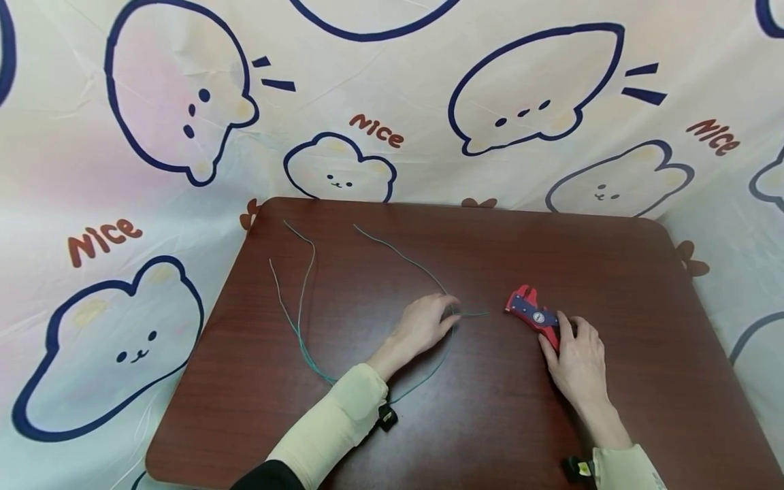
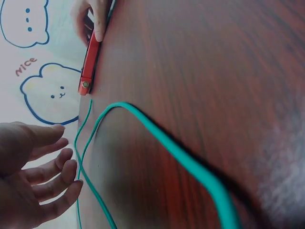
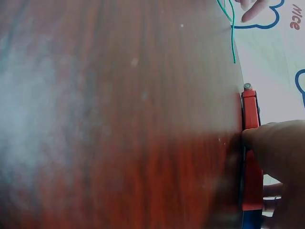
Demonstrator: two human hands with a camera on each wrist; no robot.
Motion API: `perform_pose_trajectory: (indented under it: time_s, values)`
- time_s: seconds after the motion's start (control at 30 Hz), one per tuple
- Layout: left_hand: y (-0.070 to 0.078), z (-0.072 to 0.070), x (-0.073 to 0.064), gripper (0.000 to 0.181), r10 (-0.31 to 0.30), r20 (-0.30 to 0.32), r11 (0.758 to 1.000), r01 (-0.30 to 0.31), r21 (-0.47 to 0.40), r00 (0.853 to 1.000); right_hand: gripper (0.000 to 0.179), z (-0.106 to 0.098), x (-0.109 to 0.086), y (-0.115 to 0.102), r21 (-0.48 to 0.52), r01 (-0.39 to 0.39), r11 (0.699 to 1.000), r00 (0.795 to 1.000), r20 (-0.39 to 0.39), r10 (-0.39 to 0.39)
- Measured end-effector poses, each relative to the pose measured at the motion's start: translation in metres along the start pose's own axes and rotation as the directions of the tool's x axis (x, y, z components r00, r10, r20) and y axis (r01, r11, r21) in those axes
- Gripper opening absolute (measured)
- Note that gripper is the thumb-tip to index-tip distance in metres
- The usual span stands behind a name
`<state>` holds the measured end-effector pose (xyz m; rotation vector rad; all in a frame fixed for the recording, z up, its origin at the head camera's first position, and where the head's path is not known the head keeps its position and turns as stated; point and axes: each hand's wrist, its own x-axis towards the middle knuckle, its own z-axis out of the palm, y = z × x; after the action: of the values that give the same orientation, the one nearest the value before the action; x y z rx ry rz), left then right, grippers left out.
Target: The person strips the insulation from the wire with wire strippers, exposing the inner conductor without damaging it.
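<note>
Thin green wires (image 1: pixel 306 353) and a red-and-blue, plier-like tool (image 1: pixel 533 311)

On the brown wood-grain surface (image 1: pixel 478 422), the wires fork at left and pass beneath the pale yellow sleeve (image 1: pixel 343 416). The left hand (image 1: pixel 424 324) hovers at their crossing, fingers loosely curved and slightly spread. Rightward, one wire end lies near the tool, whose lower part the right hand (image 1: pixel 577 359) grips.
</note>
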<state>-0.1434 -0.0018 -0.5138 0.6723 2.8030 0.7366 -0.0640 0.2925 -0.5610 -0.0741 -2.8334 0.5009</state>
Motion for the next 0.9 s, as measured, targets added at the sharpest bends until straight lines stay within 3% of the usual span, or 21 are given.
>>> perform_pose_trajectory:
  time_s: [0.33, 0.53, 0.9]
  values:
    - [0.012, 0.007, 0.013, 0.034, 0.059, -0.011, 0.989, -0.057, 0.139, 0.998, 0.064, 0.000, 0.000, 0.000, -0.005, -0.007, 1.000, 1.000, 0.005, 0.007]
    - [0.010, 0.016, 0.021, 0.029, 0.072, -0.034, 0.976, -0.064, 0.207, 0.997, 0.063, 0.001, 0.001, 0.000, -0.003, -0.004, 1.000, 1.000, 0.006, 0.004]
    - [0.007, 0.022, 0.026, 0.017, 0.065, -0.079, 0.972, -0.045, 0.232, 0.995, 0.062, 0.001, 0.001, -0.001, -0.013, -0.019, 1.000, 0.999, 0.036, 0.020]
